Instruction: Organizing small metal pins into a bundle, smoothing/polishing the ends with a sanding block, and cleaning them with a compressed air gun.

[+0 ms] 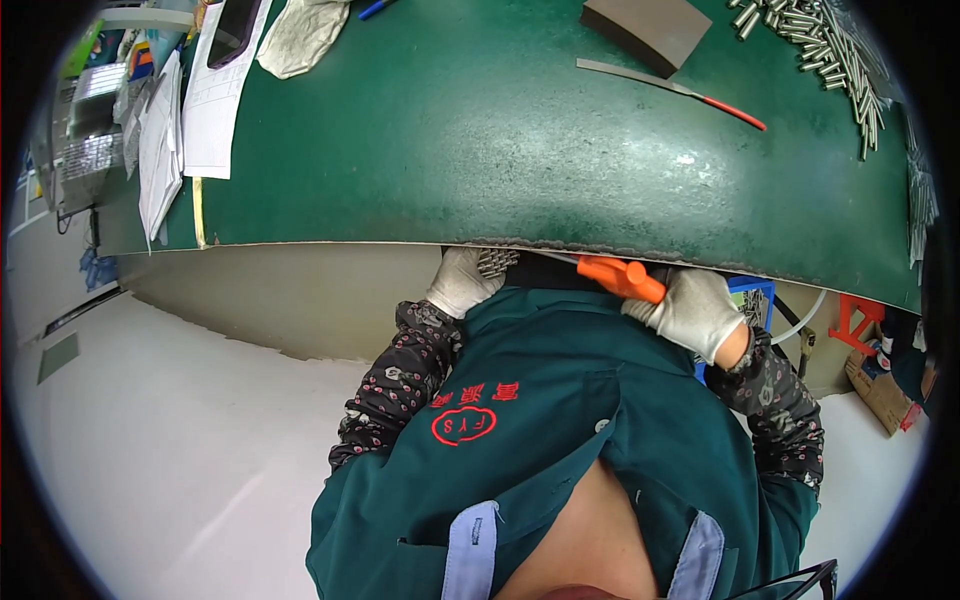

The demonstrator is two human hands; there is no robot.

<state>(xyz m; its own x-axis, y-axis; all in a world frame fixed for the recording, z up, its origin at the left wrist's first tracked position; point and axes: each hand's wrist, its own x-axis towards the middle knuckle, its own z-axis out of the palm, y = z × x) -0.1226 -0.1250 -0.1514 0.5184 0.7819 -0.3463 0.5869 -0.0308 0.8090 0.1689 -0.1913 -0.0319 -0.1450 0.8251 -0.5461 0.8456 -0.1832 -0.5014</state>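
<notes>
Below the front edge of the green table, close to my lap, are both my hands in whitish gloves. My left hand [463, 284] is closed around a bundle of short shiny metal pins [498, 262], whose ends show beside the fingers. My right hand [694, 308] grips an orange air blow gun [622, 277]. Its thin metal nozzle points left toward the pins, and the tip is hidden under the table edge. Fingertips of both hands are partly out of sight.
On the green table [420, 150] lie a red-handled file [690, 92], a brown block [648, 33], a heap of metal pins [825, 50], a loose glove [303, 38], papers [210, 130] and a phone [233, 32]. A blue basket [765, 290] and a red stool [853, 318] stand at right.
</notes>
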